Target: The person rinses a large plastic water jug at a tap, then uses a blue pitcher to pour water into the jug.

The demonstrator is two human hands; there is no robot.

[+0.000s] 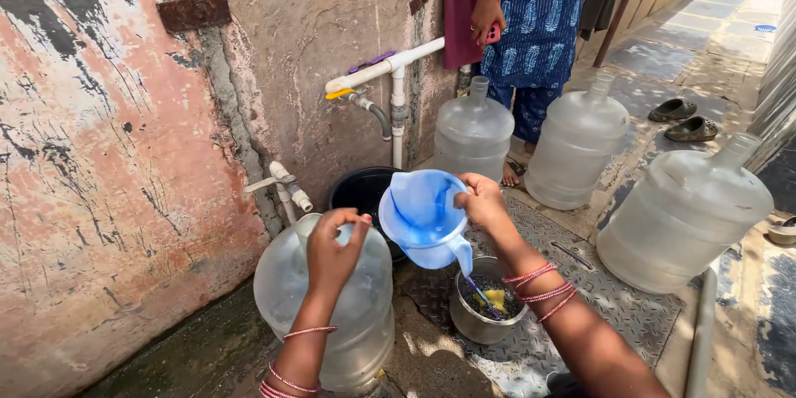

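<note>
Two hands work here — the left hand (pixel 332 250) grips the neck of a clear water jug (pixel 327 315) (standing by the wall), the right hand (pixel 482 203) holds a tilted blue mug (pixel 423 217) over a steel pot (pixel 485 308).

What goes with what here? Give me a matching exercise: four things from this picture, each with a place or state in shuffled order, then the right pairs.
1. blue jug
2. small metal pot
3. black bucket
4. sandals

a. on the pavement, far right
b. tilted in the right hand
c. against the wall, under the white pipe
d. on the metal plate, below the jug's spout

Pairs: 1-b, 2-d, 3-c, 4-a
</note>
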